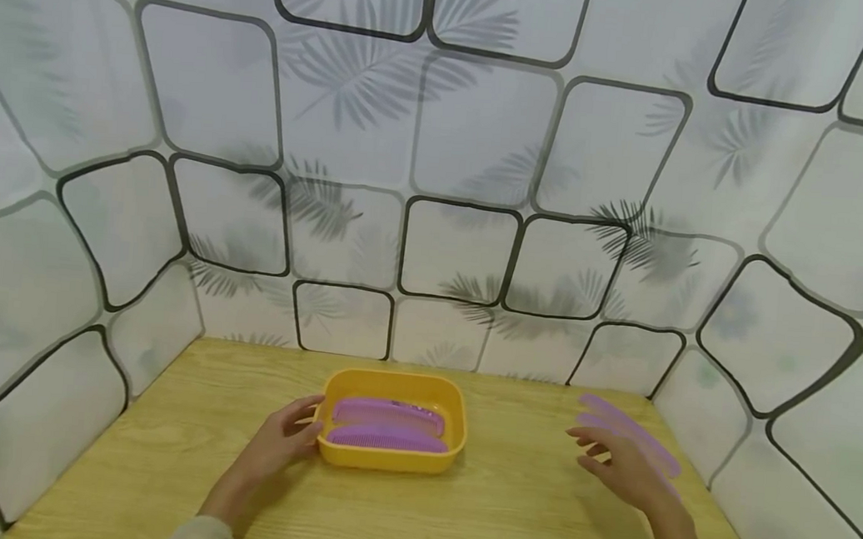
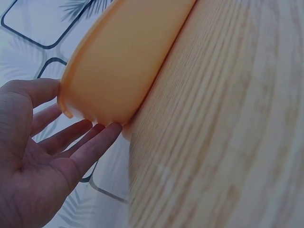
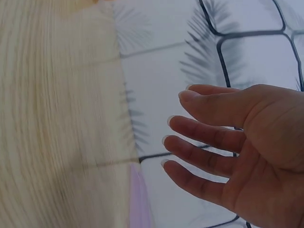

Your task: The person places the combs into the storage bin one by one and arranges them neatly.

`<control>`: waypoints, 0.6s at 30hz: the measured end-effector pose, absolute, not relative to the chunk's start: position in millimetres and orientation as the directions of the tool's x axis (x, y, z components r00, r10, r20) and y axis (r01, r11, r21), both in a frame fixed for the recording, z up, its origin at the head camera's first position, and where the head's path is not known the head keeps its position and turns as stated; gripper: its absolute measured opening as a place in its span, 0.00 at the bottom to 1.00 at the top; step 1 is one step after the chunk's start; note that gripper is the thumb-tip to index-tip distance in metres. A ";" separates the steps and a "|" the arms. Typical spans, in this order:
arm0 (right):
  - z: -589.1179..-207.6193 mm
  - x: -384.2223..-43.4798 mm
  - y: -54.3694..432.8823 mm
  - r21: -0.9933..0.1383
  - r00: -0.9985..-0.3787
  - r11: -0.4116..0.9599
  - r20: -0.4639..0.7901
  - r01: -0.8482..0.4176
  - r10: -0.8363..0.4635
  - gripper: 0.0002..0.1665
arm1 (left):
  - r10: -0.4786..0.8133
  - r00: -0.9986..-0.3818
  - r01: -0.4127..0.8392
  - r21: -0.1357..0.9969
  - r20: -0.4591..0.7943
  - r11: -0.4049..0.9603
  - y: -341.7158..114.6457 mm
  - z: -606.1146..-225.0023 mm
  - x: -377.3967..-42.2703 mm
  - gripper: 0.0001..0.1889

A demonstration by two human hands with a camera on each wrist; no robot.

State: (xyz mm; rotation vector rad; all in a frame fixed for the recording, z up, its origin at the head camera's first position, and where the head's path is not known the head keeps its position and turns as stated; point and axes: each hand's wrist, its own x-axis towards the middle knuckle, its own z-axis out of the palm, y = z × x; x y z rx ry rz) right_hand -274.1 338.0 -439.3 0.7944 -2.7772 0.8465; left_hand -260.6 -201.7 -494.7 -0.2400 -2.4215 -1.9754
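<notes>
A yellow plastic basin stands on the wooden table with two purple combs lying lengthwise inside it. My left hand is at the basin's left end; in the left wrist view its extended fingertips touch the end wall and the thumb meets the rim. To the right, my right hand hovers with loosely bent fingers and holds nothing. Beneath and beyond it lie more purple combs, partly hidden by the hand. The right wrist view catches a purple comb along the table edge.
The light wood table ends at white patterned curtains at the back and both sides. The right-hand combs lie close to the table's right edge.
</notes>
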 end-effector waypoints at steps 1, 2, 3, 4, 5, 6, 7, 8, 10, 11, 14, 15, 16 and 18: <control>-439.9 -274.7 341.9 -0.465 -0.847 0.708 0.290 -0.532 -0.445 0.22 | 0.112 -0.988 0.123 0.973 0.102 0.196 -201.5 -494.3 -260.3 0.28; -440.5 -275.2 345.7 -0.450 -0.842 0.712 0.309 -0.539 -0.442 0.22 | 0.110 -0.989 0.122 0.973 0.101 0.198 -201.4 -494.1 -260.3 0.28; -441.2 -275.8 349.6 -0.439 -0.843 0.721 0.316 -0.536 -0.435 0.22 | 0.108 -0.989 0.120 0.973 0.100 0.199 -201.2 -493.8 -260.2 0.28; -442.0 -276.4 353.2 -0.438 -0.847 0.727 0.319 -0.529 -0.424 0.23 | 0.105 -0.989 0.119 0.972 0.100 0.204 -201.0 -493.8 -260.1 0.27; -442.9 -277.1 356.6 -0.441 -0.854 0.733 0.319 -0.518 -0.412 0.23 | 0.101 -0.990 0.118 0.971 0.099 0.206 -200.8 -493.8 -260.0 0.27; -443.6 -277.9 359.7 -0.436 -0.858 0.742 0.324 -0.509 -0.398 0.23 | 0.100 -0.990 0.117 0.971 0.098 0.206 -200.7 -493.8 -260.2 0.27; -444.3 -278.6 362.8 -0.435 -0.867 0.754 0.321 -0.492 -0.380 0.23 | 0.101 -0.990 0.116 0.973 0.098 0.201 -200.6 -493.7 -260.2 0.28; -444.8 -278.9 366.1 -0.436 -0.879 0.768 0.311 -0.469 -0.361 0.23 | 0.101 -0.990 0.115 0.974 0.097 0.197 -200.6 -493.7 -260.3 0.28; -445.5 -279.8 372.0 -0.439 -0.896 0.786 0.297 -0.434 -0.329 0.23 | 0.105 -0.990 0.115 0.975 0.096 0.190 -200.6 -493.3 -260.3 0.28; -446.2 -280.2 375.0 -0.436 -0.901 0.794 0.297 -0.424 -0.318 0.22 | 0.109 -0.989 0.115 0.976 0.095 0.185 -200.7 -493.1 -260.4 0.28; -448.9 -281.3 384.3 -0.432 -0.911 0.809 0.286 -0.399 -0.297 0.22 | 0.117 -0.989 0.112 0.978 0.092 0.178 -201.2 -492.6 -260.5 0.29; -450.0 -281.9 387.3 -0.427 -0.913 0.813 0.283 -0.395 -0.295 0.22 | 0.117 -0.989 0.112 0.977 0.092 0.179 -201.4 -492.6 -260.5 0.29; -451.3 -282.3 390.4 -0.421 -0.912 0.816 0.286 -0.396 -0.294 0.22 | 0.118 -0.989 0.112 0.977 0.092 0.180 -201.6 -492.9 -260.6 0.29; -453.5 -282.5 396.7 -0.393 -0.913 0.833 0.289 -0.389 -0.290 0.23 | 0.117 -0.989 0.114 0.977 0.093 0.181 -202.0 -493.6 -260.9 0.28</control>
